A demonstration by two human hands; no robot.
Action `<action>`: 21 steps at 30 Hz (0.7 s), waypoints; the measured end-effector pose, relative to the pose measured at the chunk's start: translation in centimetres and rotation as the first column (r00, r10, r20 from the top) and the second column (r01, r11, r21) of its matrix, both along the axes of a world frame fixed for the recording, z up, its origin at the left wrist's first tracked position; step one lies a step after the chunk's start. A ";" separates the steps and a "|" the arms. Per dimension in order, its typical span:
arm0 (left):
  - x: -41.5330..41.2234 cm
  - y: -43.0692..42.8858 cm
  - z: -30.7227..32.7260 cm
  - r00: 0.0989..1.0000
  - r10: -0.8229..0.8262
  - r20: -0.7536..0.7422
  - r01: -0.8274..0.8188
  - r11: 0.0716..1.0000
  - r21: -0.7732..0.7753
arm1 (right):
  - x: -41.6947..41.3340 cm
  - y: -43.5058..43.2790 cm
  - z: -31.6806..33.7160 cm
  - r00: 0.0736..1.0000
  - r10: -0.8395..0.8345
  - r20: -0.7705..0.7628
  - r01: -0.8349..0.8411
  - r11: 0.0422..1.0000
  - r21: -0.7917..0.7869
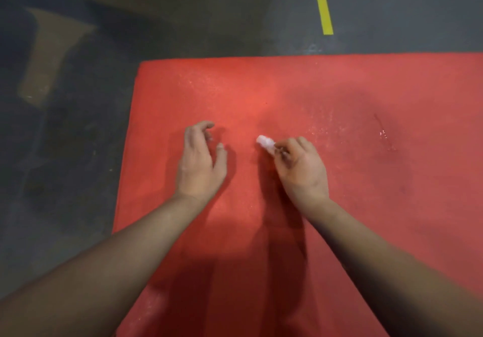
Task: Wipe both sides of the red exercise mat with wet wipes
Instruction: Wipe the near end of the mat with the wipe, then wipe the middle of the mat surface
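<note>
Pinched between the curled fingers and thumb of the right hand (pixel 300 162) is a small, crumpled white wet wipe (pixel 265 142), its end sticking out toward ten o'clock. Whether the wipe touches the surface below cannot be told. The left hand (pixel 200 160) holds nothing; its fingers are loosely curled, claw-like, thumb spread apart toward the right hand, fingertips pointing to twelve o'clock. Whether they touch the surface cannot be told either. Both bare forearms reach in from the bottom corners of the view, angled toward each other, hands side by side but apart.

Under both hands lies the red exercise mat (pixel 326 96), flat on a dark grey floor (pixel 65 140), filling the view from centre out to three and six o'clock, where the frame cuts it off. Faint wet speckles glint on it at two o'clock. Yellow floor tape (pixel 325 9) shows at one o'clock. Dark blurred shapes at eleven o'clock are hard to make out.
</note>
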State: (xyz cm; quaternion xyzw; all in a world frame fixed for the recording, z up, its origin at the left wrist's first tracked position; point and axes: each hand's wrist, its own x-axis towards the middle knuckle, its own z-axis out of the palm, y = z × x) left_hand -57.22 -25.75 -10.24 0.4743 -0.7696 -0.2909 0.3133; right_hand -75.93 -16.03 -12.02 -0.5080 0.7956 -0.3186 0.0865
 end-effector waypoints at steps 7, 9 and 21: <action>2.3 0.4 -3.4 0.763 -0.077 0.642 0.147 0.988 -0.056 | -1.1 -0.3 -1.0 0.982 0.187 0.001 -0.187 0.982 0.003; 2.2 0.2 -3.3 0.741 -0.091 0.665 0.163 0.985 -0.047 | -1.1 -0.5 -1.0 0.992 0.128 0.015 -0.128 0.992 -0.014; 0.0 -2.6 0.2 0.374 -0.422 0.826 0.063 0.900 0.432 | -5.0 -7.4 6.0 0.707 0.695 0.132 -0.613 0.509 0.605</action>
